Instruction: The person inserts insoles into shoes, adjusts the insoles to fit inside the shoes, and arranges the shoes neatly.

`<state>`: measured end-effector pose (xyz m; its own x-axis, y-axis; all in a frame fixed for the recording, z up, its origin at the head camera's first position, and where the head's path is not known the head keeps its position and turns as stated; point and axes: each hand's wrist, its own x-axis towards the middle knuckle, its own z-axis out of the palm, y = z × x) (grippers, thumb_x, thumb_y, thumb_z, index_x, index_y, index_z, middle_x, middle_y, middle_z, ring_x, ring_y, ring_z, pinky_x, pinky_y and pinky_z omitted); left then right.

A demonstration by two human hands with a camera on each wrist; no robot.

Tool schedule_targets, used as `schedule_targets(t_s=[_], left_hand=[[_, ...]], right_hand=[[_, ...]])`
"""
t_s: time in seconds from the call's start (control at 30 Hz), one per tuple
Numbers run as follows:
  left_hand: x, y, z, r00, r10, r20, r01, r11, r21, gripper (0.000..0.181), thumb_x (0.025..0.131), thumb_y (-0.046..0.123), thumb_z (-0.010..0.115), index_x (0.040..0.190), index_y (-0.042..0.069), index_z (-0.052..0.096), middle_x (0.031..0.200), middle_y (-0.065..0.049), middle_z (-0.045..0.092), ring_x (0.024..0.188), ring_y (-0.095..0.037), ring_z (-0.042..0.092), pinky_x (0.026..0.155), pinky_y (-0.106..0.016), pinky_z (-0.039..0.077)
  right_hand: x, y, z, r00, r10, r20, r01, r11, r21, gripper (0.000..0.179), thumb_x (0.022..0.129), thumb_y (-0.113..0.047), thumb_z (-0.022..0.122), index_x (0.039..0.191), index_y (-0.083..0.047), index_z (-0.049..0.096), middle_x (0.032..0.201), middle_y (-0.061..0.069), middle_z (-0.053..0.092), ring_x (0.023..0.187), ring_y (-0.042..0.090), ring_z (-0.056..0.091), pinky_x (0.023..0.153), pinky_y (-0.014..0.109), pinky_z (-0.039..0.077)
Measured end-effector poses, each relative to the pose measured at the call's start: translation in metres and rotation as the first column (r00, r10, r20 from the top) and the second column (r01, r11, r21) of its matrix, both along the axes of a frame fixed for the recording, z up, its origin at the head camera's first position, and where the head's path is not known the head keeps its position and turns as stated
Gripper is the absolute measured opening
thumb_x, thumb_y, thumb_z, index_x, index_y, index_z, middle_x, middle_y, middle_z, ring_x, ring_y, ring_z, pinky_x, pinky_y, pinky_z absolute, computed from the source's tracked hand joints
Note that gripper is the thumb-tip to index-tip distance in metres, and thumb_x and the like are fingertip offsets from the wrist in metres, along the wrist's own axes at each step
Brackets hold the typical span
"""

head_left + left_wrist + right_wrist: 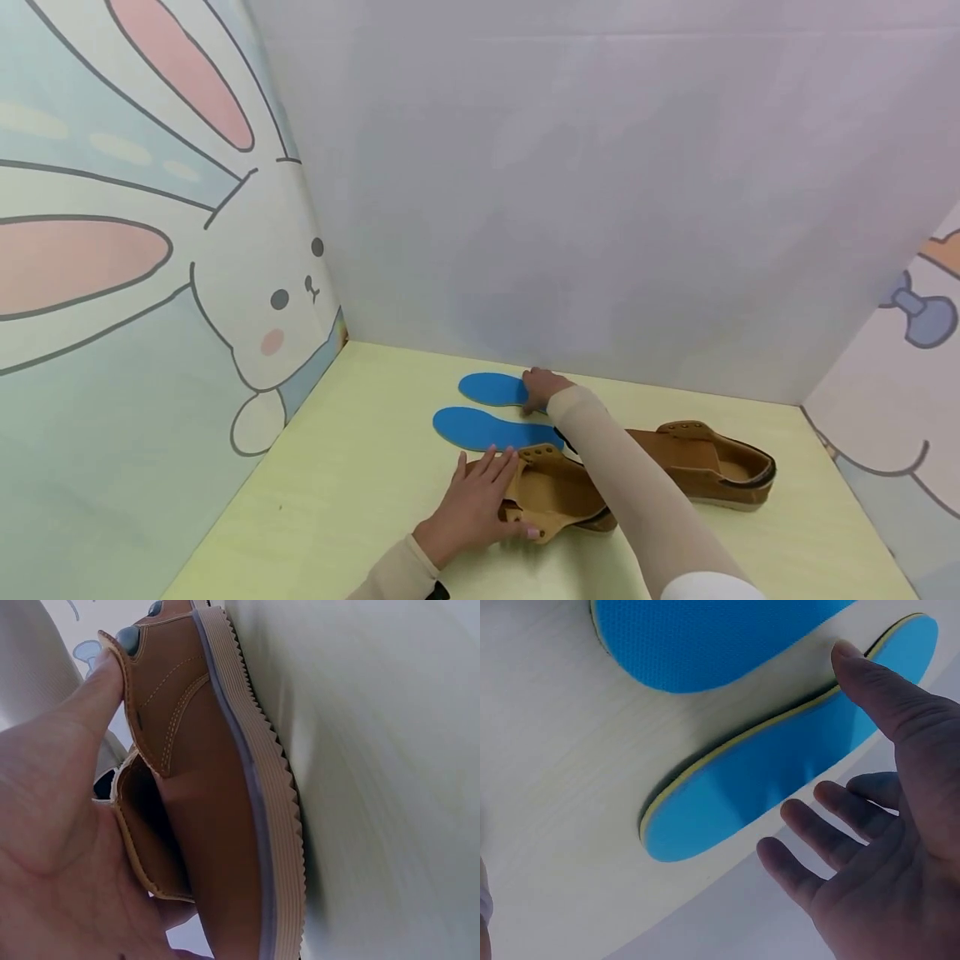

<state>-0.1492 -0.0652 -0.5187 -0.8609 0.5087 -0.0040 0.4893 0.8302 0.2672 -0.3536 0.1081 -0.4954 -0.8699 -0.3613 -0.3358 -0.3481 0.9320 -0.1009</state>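
Observation:
My left hand (472,508) rests on the toe of the nearer brown shoe (558,487), fingers spread and extended. In the left wrist view its thumb touches the eyelet flap of that shoe (217,802), beside the raised tongue. The shoe stands upright on its ridged sole. My right hand (542,389) reaches over the farther blue insole (491,389). Seen from the right wrist, thumb and fingers stand apart on either side of that yellow-edged insole (765,765), holding nothing. The nearer blue insole (487,429) lies flat between the farther one and the nearer shoe.
A second brown shoe (697,467) stands at the right, partly behind my right sleeve (645,492). All lie on a pale yellow table (337,467). A grey-white backdrop (600,208) rises behind it, with a rabbit-printed panel (247,275) on the left.

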Motion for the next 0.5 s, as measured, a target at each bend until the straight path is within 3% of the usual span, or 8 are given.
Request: schedule_targets(t_s=[0.23,0.5], left_hand=[[0.001,0.002,-0.001,1.0,0.004,-0.015,-0.004,1.0,0.009,0.109,0.081,0.088,0.045,0.162,0.016,0.028,0.166,-0.002,0.026,0.153,-0.029,0.021,0.115,-0.067,0.021],[0.0,0.001,-0.002,1.0,0.015,-0.014,-0.015,1.0,0.008,0.11,0.081,0.089,0.045,0.162,0.016,0.029,0.166,-0.002,0.027,0.153,-0.029,0.021,0.115,-0.068,0.021]], right_hand=[[0.001,0.009,-0.008,0.999,0.005,-0.049,-0.003,1.0,0.026,0.073,0.089,-0.045,0.077,0.143,-0.001,0.055,0.146,0.017,0.048,0.132,0.036,0.049,0.104,0.049,0.046],[-0.01,0.011,-0.015,0.998,0.028,-0.052,-0.033,0.995,-0.096,0.053,0.089,-0.032,0.082,0.128,-0.001,0.064,0.119,0.014,0.065,0.109,0.029,0.063,0.093,0.044,0.052]])
